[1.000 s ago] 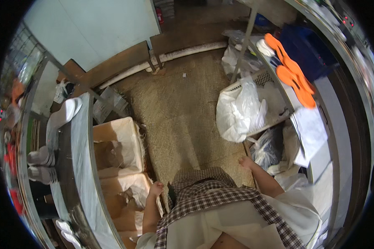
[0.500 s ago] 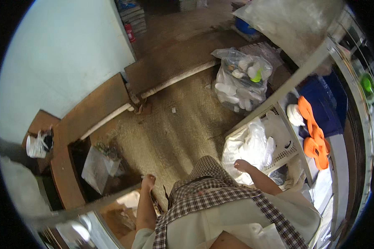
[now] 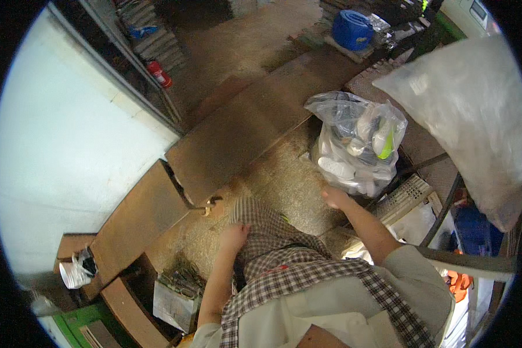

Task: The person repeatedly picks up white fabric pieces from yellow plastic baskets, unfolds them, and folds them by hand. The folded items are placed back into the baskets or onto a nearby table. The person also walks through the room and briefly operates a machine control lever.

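My left hand [image 3: 235, 236], loosely closed, hangs before the checked apron [image 3: 272, 238], close to its left edge. No object shows in its fingers. Further to the right, my right hand [image 3: 334, 198] is stretched forward with curled fingers, also with no object showing. It is nearest to a clear plastic bag [image 3: 362, 174] of white shoe-like pieces, one with a bright green part. The hand appears just short of the bag; I cannot tell if they touch.
Brown boards [image 3: 261, 110] form a raised step ahead. A light wall [image 3: 81, 145] stands left, with a fire extinguisher [image 3: 159, 74] past its end. At right are a large translucent sack [image 3: 470, 116], a pale crate [image 3: 409, 197] and a metal frame [image 3: 470, 259]. A blue drum [image 3: 352, 30] stands far off.
My body has moved forward toward the step and the bag of white pieces. Both hands reach further ahead. The crate and orange pieces have slid back to the lower right.
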Demonstrator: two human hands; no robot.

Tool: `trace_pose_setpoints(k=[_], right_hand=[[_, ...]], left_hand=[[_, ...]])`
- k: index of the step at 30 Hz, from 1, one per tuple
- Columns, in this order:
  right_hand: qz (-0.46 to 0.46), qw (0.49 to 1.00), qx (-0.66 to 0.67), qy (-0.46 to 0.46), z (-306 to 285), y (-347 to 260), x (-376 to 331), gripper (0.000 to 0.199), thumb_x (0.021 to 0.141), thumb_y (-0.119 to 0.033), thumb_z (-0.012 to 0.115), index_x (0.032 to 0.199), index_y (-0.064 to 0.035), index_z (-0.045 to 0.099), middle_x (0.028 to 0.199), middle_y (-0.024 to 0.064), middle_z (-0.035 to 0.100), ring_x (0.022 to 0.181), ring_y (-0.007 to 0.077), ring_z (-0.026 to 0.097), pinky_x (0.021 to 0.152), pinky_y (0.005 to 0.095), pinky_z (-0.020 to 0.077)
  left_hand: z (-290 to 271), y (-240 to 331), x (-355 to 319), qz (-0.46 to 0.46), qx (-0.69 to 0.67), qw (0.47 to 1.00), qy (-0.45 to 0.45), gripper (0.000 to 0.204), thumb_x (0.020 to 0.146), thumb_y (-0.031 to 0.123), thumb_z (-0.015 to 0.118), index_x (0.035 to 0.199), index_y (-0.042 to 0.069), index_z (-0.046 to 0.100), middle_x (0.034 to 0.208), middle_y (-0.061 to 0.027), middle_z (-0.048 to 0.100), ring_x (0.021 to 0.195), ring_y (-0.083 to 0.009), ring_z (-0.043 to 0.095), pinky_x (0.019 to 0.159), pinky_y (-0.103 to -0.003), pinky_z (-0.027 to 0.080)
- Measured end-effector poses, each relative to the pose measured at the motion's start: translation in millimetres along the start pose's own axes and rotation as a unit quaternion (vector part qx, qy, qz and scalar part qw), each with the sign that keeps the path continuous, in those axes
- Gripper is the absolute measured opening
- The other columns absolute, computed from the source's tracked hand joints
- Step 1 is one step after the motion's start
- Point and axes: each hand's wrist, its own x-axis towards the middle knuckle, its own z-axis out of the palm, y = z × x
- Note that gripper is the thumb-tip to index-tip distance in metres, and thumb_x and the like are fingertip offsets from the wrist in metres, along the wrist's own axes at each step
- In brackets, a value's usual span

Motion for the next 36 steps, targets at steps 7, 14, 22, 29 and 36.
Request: trace_pose_setpoints(k=[7, 14, 22, 29, 36], right_hand=[[-0.127, 0.954, 0.231, 0.143, -164.3, -144.9, 132.8, 0.023, 0.086, -0.018, 0.054, 0.105, -0.0049, 0.058, 0.096, 0.0115, 0.060, 0.086, 0.0237, 0.058, 0.073, 0.0331, 0.0462], [-0.102, 0.912, 0.319, 0.235, -329.7, -199.8, 258.8, 0.020, 0.084, -0.018, 0.055, 0.098, -0.0034, 0.059, 0.087, 0.0131, 0.060, 0.081, 0.0266, 0.059, 0.071, 0.0355, 0.0459], [0.130, 0.978, 0.135, -0.096, -399.6, -155.9, 214.9, 0.031, 0.074, -0.018, 0.055, 0.103, -0.0049, 0.058, 0.097, 0.0189, 0.061, 0.091, 0.0358, 0.059, 0.076, 0.0455, 0.0470], [0.150, 0.987, -0.020, -0.057, -365.7, -57.7, 79.5, 0.025, 0.080, -0.014, 0.047, 0.086, 0.0031, 0.063, 0.091, 0.0184, 0.063, 0.082, 0.0341, 0.061, 0.075, 0.0423, 0.0484], [0.379, 0.884, 0.271, -0.034, -379.0, -52.8, 117.5, 0.028, 0.080, -0.025, 0.050, 0.087, -0.0030, 0.066, 0.097, 0.0169, 0.063, 0.088, 0.0330, 0.058, 0.077, 0.0462, 0.0455]], left_hand=[[-166.2, 73.4, 120.5, 0.121, 0.153, 0.980, 0.043, 0.034, 0.089, 0.035, 0.050, 0.076, 0.005, 0.059, 0.062, -0.0105, 0.058, 0.057, -0.0266, 0.058, 0.048, -0.039, 0.046], [-284.1, 76.5, 311.5, 0.212, 0.209, 0.953, -0.052, 0.032, 0.091, 0.034, 0.048, 0.083, 0.005, 0.060, 0.068, -0.0115, 0.062, 0.059, -0.0257, 0.061, 0.051, -0.042, 0.049], [-376.6, 101.4, 439.2, 0.272, 0.336, 0.871, -0.232, 0.029, 0.089, 0.034, 0.051, 0.100, 0.009, 0.059, 0.082, -0.0131, 0.064, 0.075, -0.0296, 0.062, 0.063, -0.046, 0.050], [-556.0, 212.0, 429.4, 0.310, 0.169, 0.860, -0.368, 0.028, 0.084, 0.028, 0.055, 0.098, 0.004, 0.060, 0.092, -0.0160, 0.063, 0.084, -0.0313, 0.060, 0.074, -0.043, 0.047], [-625.0, 310.9, 540.7, 0.334, 0.251, 0.778, -0.469, 0.034, 0.089, 0.031, 0.042, 0.106, 0.007, 0.060, 0.104, -0.0172, 0.061, 0.097, -0.0297, 0.057, 0.086, -0.039, 0.042]])
